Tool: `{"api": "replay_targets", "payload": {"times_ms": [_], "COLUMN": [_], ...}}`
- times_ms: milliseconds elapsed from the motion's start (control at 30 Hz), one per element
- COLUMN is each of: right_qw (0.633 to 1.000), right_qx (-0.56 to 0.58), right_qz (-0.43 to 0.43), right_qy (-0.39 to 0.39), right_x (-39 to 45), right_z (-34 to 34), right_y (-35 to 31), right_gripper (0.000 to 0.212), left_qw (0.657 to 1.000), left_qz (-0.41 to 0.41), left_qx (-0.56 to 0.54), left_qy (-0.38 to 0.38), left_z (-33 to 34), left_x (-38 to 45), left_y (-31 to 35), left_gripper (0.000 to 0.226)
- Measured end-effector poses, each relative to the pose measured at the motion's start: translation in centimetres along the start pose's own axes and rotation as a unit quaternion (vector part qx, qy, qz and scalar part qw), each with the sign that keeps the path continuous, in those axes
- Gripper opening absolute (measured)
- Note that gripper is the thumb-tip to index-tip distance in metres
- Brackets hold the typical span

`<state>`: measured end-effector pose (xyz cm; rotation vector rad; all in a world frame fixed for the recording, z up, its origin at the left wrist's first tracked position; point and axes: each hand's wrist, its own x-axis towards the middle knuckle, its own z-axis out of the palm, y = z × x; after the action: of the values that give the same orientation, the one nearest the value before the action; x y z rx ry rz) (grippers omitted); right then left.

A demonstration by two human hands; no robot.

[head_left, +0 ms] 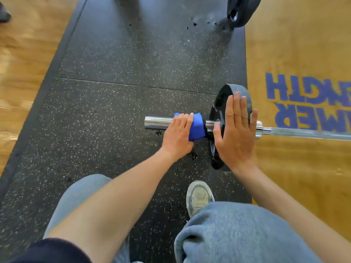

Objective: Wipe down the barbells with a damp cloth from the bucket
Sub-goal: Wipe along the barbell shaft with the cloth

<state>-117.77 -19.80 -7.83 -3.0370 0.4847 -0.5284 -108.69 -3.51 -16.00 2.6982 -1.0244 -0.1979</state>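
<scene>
Head view: left hand [178, 132] fingers around blue cloth [196, 128] on barbell sleeve [157, 122], right hand [234, 133] flat against black plate [237, 90].

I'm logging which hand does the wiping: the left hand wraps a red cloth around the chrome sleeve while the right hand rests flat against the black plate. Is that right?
Not quite: the cloth is blue, not red, as the head view shows. The rest holds: the left hand wraps it around the chrome sleeve, and the right hand rests flat against the black plate.

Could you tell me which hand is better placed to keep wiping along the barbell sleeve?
Left: the left hand grips the blue cloth around the sleeve; the right hand presses flat against the plate.
</scene>
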Motion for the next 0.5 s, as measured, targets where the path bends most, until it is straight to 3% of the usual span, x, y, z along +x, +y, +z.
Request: {"api": "replay_targets", "payload": {"times_ms": [133, 233, 367, 500], "right_qw": [0.999, 0.999, 0.998, 0.999], "right_qx": [0.017, 0.019, 0.023, 0.028], "right_qz": [0.025, 0.021, 0.032, 0.033], "right_qy": [0.026, 0.037, 0.039, 0.025], "right_x": [0.1, 0.4, 1.1, 1.8], "right_z": [0.0, 0.2, 0.5, 0.6], "right_y": [-0.3, -0.3, 0.1, 0.4], "right_gripper": [0.072, 0.067, 0.063, 0.063], "left_qw": [0.997, 0.994, 0.998, 0.996], "left_qz": [-0.068, -0.100, 0.003, 0.016], "left_qx": [0.034, 0.044, 0.050, 0.079], "left_qy": [0.023, -0.002, -0.043, -0.030], "left_z": [-1.5, -2.0, -0.9, -1.3], "left_x": [-3.6, -2.1, 1.9, 0.4], "left_y": [-6.1, -4.1, 2.3, -1.5], "left_gripper": [0.097, 0.098, 0.110, 0.100]}}
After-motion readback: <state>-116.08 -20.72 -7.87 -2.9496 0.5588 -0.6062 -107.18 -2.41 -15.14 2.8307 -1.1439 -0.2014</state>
